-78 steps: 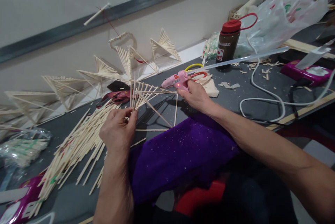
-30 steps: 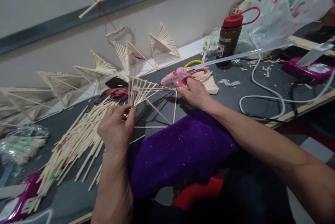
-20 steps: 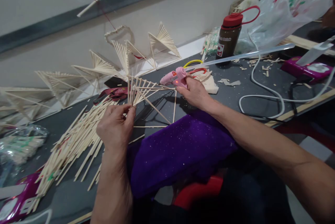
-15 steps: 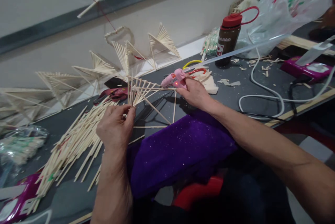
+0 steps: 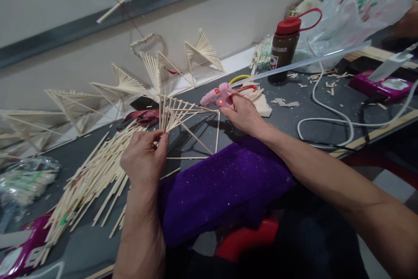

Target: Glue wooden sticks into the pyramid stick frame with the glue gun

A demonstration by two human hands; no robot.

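Note:
My right hand is closed around a pink glue gun with a red light on its side and a long clear glue stick coming out of its back. The gun's nozzle points left, close to the right end of a frame of thin wooden sticks. My left hand pinches the lower left corner of this stick frame, where several sticks meet. A loose heap of wooden sticks lies left of my left hand. Purple cloth is below the frame, by my lap.
Finished-looking twisted stick shapes line the wall. A brown bottle with a red lid, a plastic bag, a white cable and a magenta device are at right. Scissors' red handle shows behind the glue gun.
The glue gun has tilted slightly and its nozzle has lifted a little away from the stick frame, the glue stick's tail shifting with it. My left hand stays in place.

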